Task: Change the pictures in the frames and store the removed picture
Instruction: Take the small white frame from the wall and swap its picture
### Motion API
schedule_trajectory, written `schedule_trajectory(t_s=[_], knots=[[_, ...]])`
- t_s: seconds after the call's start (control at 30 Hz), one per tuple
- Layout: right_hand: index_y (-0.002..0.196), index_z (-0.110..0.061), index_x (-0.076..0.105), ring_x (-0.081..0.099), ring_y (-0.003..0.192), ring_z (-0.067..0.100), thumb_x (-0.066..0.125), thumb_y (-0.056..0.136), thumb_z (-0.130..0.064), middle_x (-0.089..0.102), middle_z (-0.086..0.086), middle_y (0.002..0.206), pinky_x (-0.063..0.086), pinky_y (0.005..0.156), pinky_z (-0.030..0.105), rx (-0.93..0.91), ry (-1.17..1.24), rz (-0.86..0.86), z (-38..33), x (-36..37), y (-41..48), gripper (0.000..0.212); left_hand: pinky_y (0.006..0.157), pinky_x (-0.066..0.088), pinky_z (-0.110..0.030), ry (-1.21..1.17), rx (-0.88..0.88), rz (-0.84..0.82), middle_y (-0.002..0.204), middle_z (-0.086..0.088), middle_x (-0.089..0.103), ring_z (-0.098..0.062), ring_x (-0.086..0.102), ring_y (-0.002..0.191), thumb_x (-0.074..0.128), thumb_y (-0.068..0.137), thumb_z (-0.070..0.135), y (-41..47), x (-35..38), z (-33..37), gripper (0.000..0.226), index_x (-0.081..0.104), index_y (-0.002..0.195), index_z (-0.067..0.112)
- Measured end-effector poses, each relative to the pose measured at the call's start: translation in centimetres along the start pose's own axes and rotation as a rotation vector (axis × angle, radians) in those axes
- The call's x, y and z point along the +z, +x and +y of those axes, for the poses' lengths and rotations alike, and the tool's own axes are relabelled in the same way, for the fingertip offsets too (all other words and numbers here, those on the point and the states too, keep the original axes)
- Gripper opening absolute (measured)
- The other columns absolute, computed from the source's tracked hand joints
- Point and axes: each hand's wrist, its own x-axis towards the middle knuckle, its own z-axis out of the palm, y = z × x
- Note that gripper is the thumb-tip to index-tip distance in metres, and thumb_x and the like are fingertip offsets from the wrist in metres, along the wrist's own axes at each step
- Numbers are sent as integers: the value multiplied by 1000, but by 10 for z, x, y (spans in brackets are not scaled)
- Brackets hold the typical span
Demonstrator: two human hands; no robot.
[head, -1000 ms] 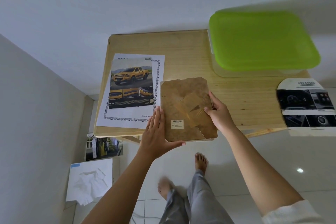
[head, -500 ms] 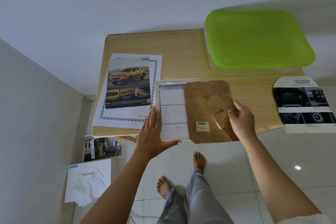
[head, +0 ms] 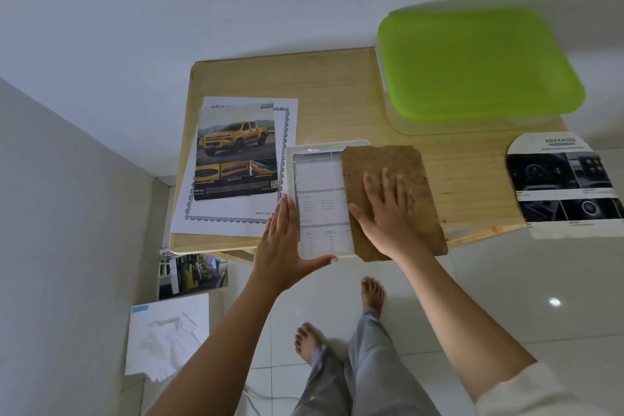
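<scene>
Right hand (head: pixel 388 209) has changed grip since half a second ago. It was pinching the backing board (head: pixel 381 159) at its edge; now it lies flat on top, palm down, fingers straight and spread, gripping nothing. Board face showing is plain brown, and the stand and barcode label seen earlier no longer show. Board sits under the right hand and overlaps the right side of the white frame (head: pixel 324 144). Its near end hangs past the bench (head: pixel 337 84) edge.

Left hand (head: pixel 287 240) is in the same spot as before. Its fingers are straight and together along the frame's left edge, thumb stretched along the near edge. It touches the frame but isn't curled round it.

Frame lies back side up between the two hands, near end overhanging the bench. Printed sheet (head: pixel 320 199) with tables of text is exposed in the frame opening, just right of the left fingers and partly under the board.

Truck picture (head: pixel 236 152), a yellow pickup, lies just beyond the left fingertips on a bordered white sheet (head: pixel 236 218). Can't tell whether the fingertips touch that sheet.

Green-lidded container (head: pixel 472 64) is well beyond the right hand, at the far right bench corner. Curled brochure (head: pixel 564 179) with car interior shots is well right of the right hand; can't tell what it rests on. On the floor left of the left forearm: photo print (head: pixel 192 275) and crumpled white paper (head: pixel 169 338).
</scene>
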Motion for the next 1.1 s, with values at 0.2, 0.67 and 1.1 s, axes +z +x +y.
schedule_trajectory(t_s=[0.2, 0.67, 1.1], knots=[[146, -37, -12, -23, 141, 21, 9, 83, -73, -23, -5, 154, -17, 111, 44, 92, -83, 1, 44, -6, -10, 75, 111, -15, -30, -10, 14, -7, 153, -6, -27, -16, -27, 140, 39, 64, 87, -2, -2, -1, 129, -29, 141, 10], [148, -33, 10, -8, 145, 23, 38, 89, -60, -3, -2, 158, -4, 114, 49, 137, -54, 40, 66, -19, 9, 71, 112, -14, -30, -26, -18, -31, 152, -4, -30, -14, -28, 139, 42, 64, 85, 0, -4, 4, 129, -28, 141, 10], [147, -7, 17, 12, 142, 25, 49, 93, -37, 16, 9, 154, 13, 113, 32, -238, 136, 1, -14, -36, 70, 69, 111, -16, -28, -9, -87, -37, 152, -5, -29, -12, -28, 139, 31, 59, 91, 3, -1, 11, 130, -27, 142, 9]])
